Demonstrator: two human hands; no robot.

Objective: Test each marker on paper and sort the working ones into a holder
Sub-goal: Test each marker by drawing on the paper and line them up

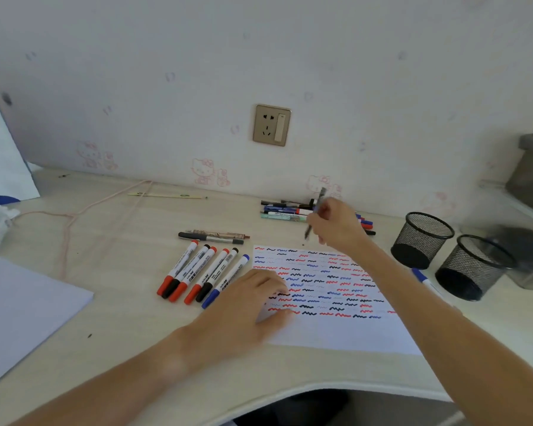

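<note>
Right hand (336,224): grip clamped on a dark pen (316,210), held tilted above the far edge of the test paper (336,330); its barrel runs through the fingers, one end showing above the hand, the other below. Left hand (246,305): fingers flat, pressing the paper's near-left corner. Six markers (197,276) lie just left of the paper. Two mesh holders (422,239) stand right on the tabletop (120,333).

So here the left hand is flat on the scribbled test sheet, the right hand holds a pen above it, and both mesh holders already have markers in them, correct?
Not quite: in the head view both mesh holders look empty. The rest holds: the left hand lies flat on the test sheet, and the right hand holds a pen above it.
</note>
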